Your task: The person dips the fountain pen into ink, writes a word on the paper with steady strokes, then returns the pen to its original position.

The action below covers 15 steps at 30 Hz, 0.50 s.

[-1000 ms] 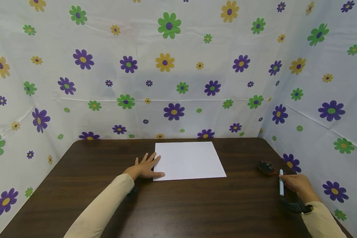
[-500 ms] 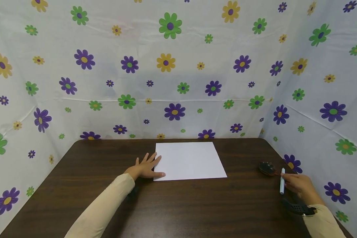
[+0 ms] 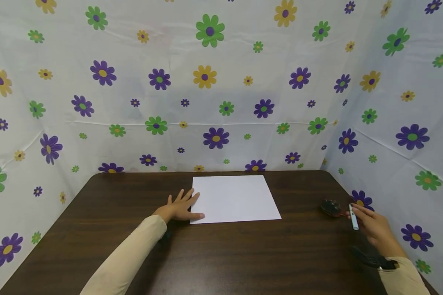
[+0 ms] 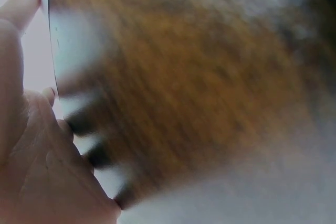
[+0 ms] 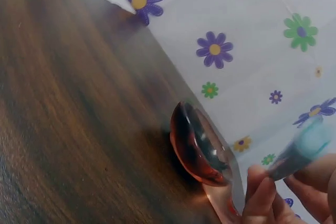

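My left hand [image 3: 179,208] lies with fingers spread over the left edge of a blank white sheet of paper [image 3: 236,198]. In the left wrist view the same hand [image 4: 31,129] shows its palm side, with thumb and fingertips at the sheet's edge. At the table's right side, my right hand [image 3: 377,229] pinches a slim, pale marker [image 3: 353,218] between thumb and fingers. The right wrist view shows the teal end of the marker [image 5: 310,140], blurred. Beside that hand lies a dark, reddish translucent spoon [image 5: 191,148], part of its handle hidden by the fingers.
A dark wood-grain table [image 3: 243,254] carries everything. White cloth with printed flowers [image 3: 214,102] hangs behind it and along both sides. The right-hand cloth [image 3: 409,184] stands close to my right hand. A dark band [image 3: 373,260] is around the right wrist.
My right hand has shifted slightly up and right. The marker, nearly vertical in the picture before, now slants with its near end to the right. My left hand, paper and spoon stay put.
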### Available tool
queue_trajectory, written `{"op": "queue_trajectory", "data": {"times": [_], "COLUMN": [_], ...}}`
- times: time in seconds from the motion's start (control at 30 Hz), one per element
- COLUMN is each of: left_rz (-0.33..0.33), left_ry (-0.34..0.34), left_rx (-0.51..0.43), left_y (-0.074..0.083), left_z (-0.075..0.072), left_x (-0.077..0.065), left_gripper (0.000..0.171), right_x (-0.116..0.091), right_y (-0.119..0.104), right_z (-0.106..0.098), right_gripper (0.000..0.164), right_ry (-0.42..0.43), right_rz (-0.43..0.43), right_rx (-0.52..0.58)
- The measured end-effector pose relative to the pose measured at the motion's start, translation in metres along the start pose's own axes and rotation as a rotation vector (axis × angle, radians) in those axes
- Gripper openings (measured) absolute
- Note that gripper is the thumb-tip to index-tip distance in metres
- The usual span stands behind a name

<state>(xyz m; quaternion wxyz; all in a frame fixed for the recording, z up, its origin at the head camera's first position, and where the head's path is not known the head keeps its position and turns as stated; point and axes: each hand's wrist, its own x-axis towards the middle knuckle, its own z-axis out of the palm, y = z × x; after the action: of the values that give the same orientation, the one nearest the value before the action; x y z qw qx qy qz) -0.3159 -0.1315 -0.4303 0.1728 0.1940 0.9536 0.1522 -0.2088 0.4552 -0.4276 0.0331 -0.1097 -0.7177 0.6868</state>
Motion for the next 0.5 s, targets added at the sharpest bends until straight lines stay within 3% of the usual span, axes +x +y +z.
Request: {"op": "queue_trajectory", "data": {"times": [0.17, 0.27, 0.37, 0.5], "left_rz": [-0.002, -0.005, -0.001, 0.002], "left_ry": [0.005, 0.002, 0.003, 0.003], "left_rx": [0.000, 0.000, 0.000, 0.002], "left_y": [0.0000, -0.0005, -0.0009, -0.0006], "left_z": [0.0004, 0.0007, 0.0004, -0.0005], "left_x": [-0.0007, -0.0008, -0.0011, -0.0020], "left_gripper": [0.096, 0.095, 0.095, 0.094], "right_x": [-0.0017, -0.0018, -0.0029, -0.0055], "right_y": [-0.0007, -0.0005, 0.0005, 0.0004], "right_z": [-0.0016, -0.0013, 0.0001, 0.0009], "right_gripper": [0.029, 0.035, 0.040, 0.035], "right_ry": [-0.167, -0.246, -0.265, -0.179], "right_rz": [-0.034, -0.068, -0.090, -0.029], "right_rx": [0.326, 0.461, 0.506, 0.445]}}
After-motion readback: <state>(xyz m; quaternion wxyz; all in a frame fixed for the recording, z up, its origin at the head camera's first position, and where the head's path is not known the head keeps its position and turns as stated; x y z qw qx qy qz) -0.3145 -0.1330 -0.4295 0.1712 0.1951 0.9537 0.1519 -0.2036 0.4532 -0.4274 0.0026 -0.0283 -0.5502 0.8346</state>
